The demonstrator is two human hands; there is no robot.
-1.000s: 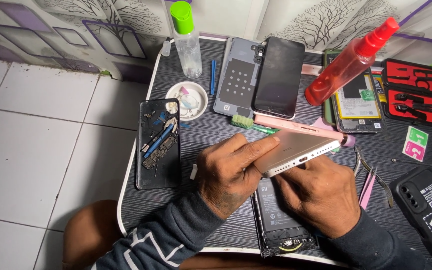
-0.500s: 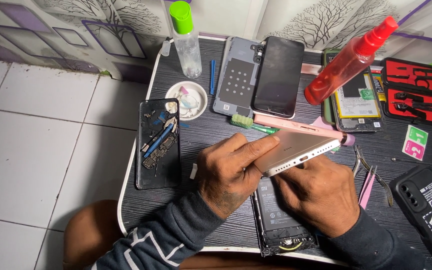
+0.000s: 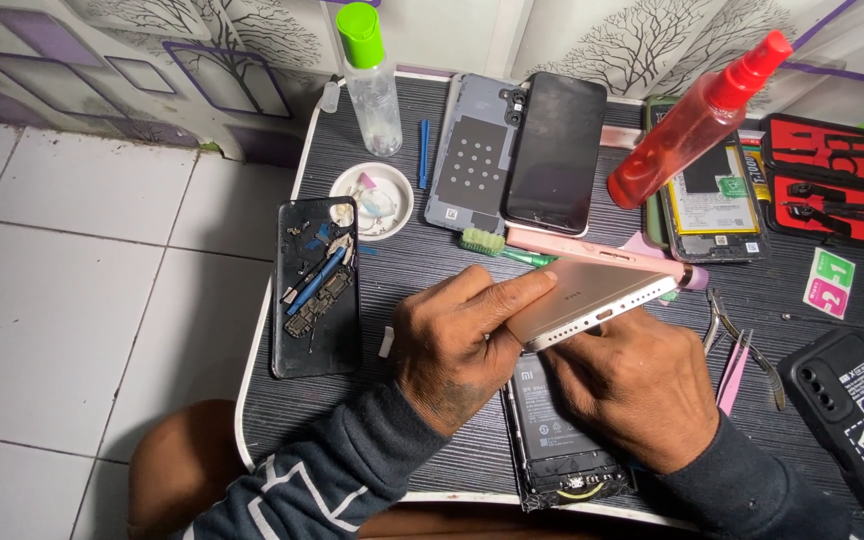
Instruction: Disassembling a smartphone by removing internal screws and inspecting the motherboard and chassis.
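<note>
Gold phone casing (image 3: 592, 297) held tilted above the tabletop (image 3: 432, 270), gripped between both hands: left hand (image 3: 457, 345) clasps its left end, right hand (image 3: 642, 385) closes on its lower edge, over an opened phone (image 3: 557, 440).

Centre of the frame, a slim rose-gold phone back shell (image 3: 592, 296) is held tilted, its long edge facing up and its bottom edge, with a port slot and a row of small holes, turned toward the camera. Its lower left end sits in the grip of both hands while the upper right end points to the right of the frame. Directly beneath, at lower centre, an opened phone body (image 3: 560, 440) lies flat with its dark battery exposed, partly covered.
</note>
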